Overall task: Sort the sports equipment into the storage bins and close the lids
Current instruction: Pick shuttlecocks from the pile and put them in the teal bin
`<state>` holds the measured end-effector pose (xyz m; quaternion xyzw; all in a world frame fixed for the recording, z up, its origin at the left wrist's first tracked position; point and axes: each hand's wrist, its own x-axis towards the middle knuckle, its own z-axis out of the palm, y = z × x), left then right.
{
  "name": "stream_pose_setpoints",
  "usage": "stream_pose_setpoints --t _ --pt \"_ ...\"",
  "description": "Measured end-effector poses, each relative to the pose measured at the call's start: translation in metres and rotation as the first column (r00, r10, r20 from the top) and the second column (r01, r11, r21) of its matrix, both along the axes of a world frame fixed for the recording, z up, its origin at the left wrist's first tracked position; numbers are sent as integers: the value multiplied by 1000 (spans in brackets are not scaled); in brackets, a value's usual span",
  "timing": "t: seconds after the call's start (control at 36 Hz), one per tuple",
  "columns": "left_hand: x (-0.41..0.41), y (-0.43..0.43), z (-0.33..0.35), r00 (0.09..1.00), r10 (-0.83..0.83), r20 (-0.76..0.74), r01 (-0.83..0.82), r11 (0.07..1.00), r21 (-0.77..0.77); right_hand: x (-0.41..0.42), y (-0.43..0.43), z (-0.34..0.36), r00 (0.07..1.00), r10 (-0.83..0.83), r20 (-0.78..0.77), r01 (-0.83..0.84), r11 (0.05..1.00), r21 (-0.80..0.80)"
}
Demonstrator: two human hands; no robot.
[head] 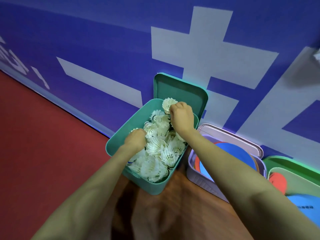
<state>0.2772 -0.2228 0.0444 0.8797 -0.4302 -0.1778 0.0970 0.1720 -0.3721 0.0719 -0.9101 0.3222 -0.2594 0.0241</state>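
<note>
**Feathered shuttlecocks fill the teal bin**

A smooth, round-cornered teal plastic bin (152, 187) stands on the wooden floor, its lid (180, 90) upright against the wall. It holds a heap of white shuttlecocks (155, 153). The right hand (181, 116) pinches one shuttlecock (168, 103) above the far rim. The left hand (135, 140) curls into the heap, and I cannot tell whether it grips any. A ribbed lilac bin (199, 179) stands just beside.

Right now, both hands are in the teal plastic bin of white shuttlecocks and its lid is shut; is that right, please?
Not quite: the head view shows the teal lid standing open against the blue wall. The left hand and right hand are among the white shuttlecocks.
</note>
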Motion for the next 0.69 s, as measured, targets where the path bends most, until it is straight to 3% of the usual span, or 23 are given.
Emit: stream_pose_setpoints --t 0.11,0.19,0.28,0.39,0.44,0.69 --pt "-7 -3 15 992 40 119 -51 994 92 7 -5 -7 918 41 -395 31 984 174" --pt "-8 -7 17 975 75 209 -65 996 -58 9 -4 -12 855 97 -510 48 963 265" --pt "-7 -12 14 981 -36 191 62 989 -132 8 -3 -14 859 149 -490 69 915 399" --pt "-9 -15 11 986 -155 57 149 985 90 3 3 -11 825 225 -518 62 875 480" --pt "-12 -14 13 987 -162 13 159 979 131 -1 5 -10 852 208 -481 66 868 491" --pt "-79 -8 49 973 -151 176 166 983 -72 -85 38 18 947 144 -288 -31 931 364"
